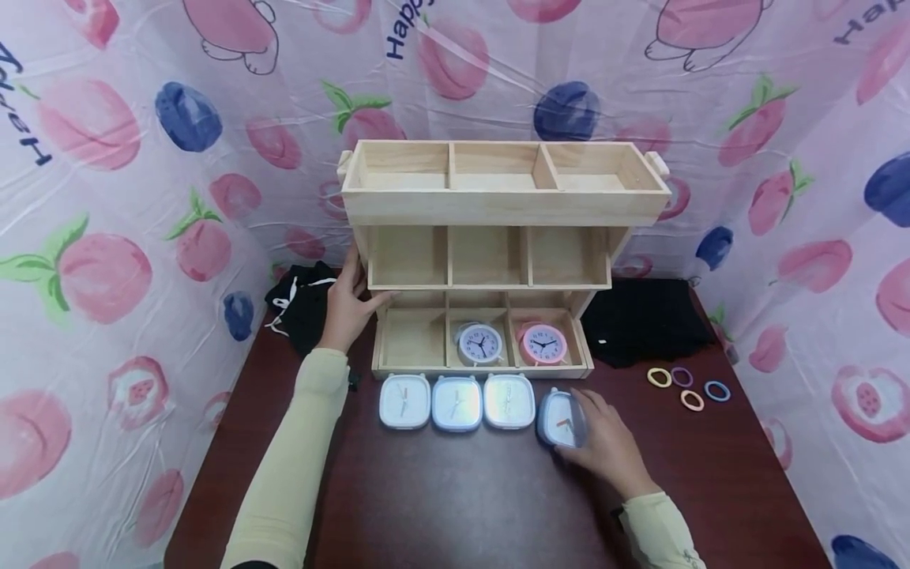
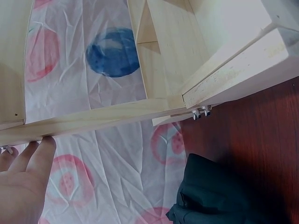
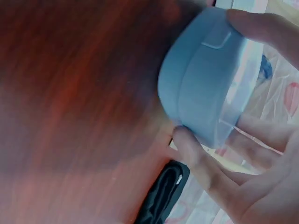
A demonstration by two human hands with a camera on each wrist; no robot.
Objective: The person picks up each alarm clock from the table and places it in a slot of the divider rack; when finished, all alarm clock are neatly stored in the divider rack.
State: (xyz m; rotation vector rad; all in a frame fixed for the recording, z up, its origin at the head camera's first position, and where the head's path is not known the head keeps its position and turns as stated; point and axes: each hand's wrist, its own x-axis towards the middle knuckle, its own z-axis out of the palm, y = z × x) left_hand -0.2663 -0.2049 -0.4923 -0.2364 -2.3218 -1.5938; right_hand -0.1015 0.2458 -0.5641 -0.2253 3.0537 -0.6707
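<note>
My right hand (image 1: 604, 438) pinches a light blue alarm clock (image 1: 556, 419) with a rounded square body. In the right wrist view, the clock (image 3: 201, 79) is tilted on its side between thumb and fingers. To its left, several white and pale blue square clocks (image 1: 457, 404) lie face up in a row. My left hand (image 1: 348, 304) rests against the left side of a tiered wooden box (image 1: 505, 209), fingers straight and thumb across its front. In the left wrist view, the fingertips touch a wooden strip (image 2: 93, 119). A round white clock (image 1: 479, 344) and a round pink clock (image 1: 543, 344) occupy the bottom tier.
Several coloured rings (image 1: 686, 387) lie on the dark wooden table (image 1: 455, 506) at right. Black cloth (image 1: 643, 320) sits right of the box, and a black bundle with white cord (image 1: 302, 304) is at left. A fruit-print curtain (image 1: 235, 118) hangs behind.
</note>
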